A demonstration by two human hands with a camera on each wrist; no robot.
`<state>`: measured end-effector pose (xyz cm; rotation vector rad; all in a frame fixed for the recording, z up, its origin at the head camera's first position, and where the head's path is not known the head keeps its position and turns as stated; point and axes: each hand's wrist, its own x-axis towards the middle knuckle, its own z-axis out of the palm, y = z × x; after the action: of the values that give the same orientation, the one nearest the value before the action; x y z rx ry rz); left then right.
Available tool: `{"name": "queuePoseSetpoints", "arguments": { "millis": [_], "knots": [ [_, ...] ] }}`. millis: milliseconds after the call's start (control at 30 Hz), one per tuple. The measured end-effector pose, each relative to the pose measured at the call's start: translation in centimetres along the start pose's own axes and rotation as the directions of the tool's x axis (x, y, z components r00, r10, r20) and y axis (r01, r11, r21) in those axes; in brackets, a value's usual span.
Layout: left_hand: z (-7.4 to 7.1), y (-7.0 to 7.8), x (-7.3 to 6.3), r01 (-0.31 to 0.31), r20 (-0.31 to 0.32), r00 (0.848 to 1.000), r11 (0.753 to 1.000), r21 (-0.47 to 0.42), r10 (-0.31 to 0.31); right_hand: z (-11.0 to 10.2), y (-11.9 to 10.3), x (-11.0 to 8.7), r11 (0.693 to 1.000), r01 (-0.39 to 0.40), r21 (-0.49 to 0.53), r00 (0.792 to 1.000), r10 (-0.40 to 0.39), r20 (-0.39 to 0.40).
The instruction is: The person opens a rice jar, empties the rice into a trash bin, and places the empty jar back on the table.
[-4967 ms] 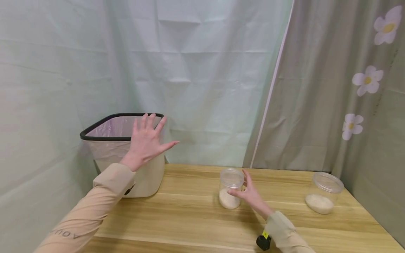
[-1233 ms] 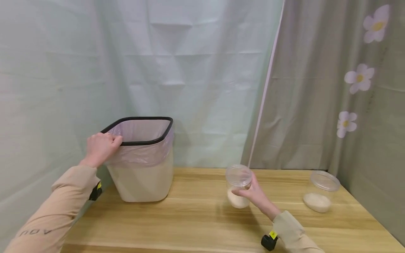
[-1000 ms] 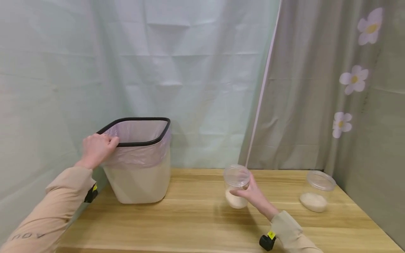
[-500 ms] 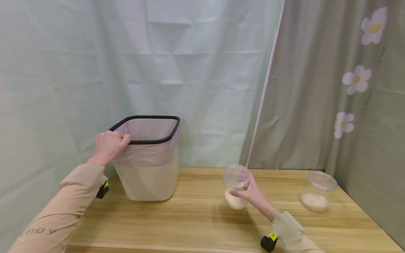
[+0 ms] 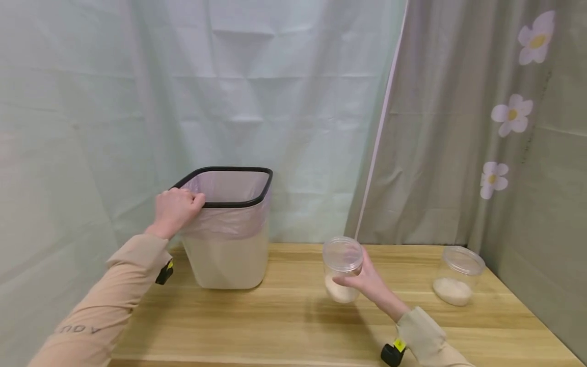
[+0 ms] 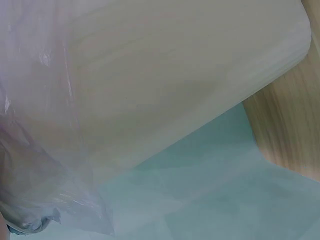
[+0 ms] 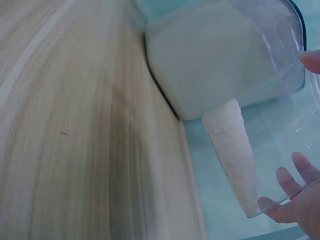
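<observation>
With curled fingers my left hand (image 5: pixel 176 209) grips the black rim of a cream trash bin (image 5: pixel 231 262), near its front left corner; the fingertips are hidden. A thin pinkish bin liner (image 5: pixel 224 224) folds over the rim, and the left wrist view shows the liner (image 6: pixel 35 65) hanging down the bin's side. My right hand (image 5: pixel 368 279) holds a clear plastic jar (image 5: pixel 338 262) round its side, slightly tilted, its shadow falling apart from it on the tabletop. White grains (image 7: pixel 232 155) lie low in the jar in the right wrist view, where fingers (image 7: pixel 289 181) curl round the wall.
A second clear jar (image 5: pixel 460 272) with white grains stands at the right of the wooden table (image 5: pixel 275 331). Pale curtains (image 5: pixel 302 127) hang close behind and to the left; a grey flowered curtain (image 5: pixel 426 153) hangs at the back right.
Since the first frame my left hand has taken hold of the rim and my right hand has gripped the jar. Over the last second the bin has slid right with my left hand.
</observation>
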<state>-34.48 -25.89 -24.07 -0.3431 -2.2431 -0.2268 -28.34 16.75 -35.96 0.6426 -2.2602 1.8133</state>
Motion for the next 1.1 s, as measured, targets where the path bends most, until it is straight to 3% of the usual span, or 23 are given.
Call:
{"name": "queuePoseSetpoints", "arguments": {
  "millis": [167, 500, 1100],
  "knots": [
    [0.9, 1.0, 0.5, -0.020, -0.017, 1.000, 1.000, -0.006, 0.020, -0.1, 1.0, 0.1, 1.000, 0.013, 0.011, 1.000, -0.013, 0.007],
    [1.8, 2.9, 1.3, -0.042, -0.011, 0.999, 0.999, -0.031, 0.042, -0.2, 0.5, -0.1, 1.000, 0.027, 0.000, 0.999, -0.027, 0.021],
    [3.1, 4.6, 1.9, -0.071, -0.046, 0.997, 0.996, -0.056, 0.069, -0.5, 0.1, -0.4, 0.998, 0.066, -0.010, 0.998, -0.066, 0.001]
  ]
}}
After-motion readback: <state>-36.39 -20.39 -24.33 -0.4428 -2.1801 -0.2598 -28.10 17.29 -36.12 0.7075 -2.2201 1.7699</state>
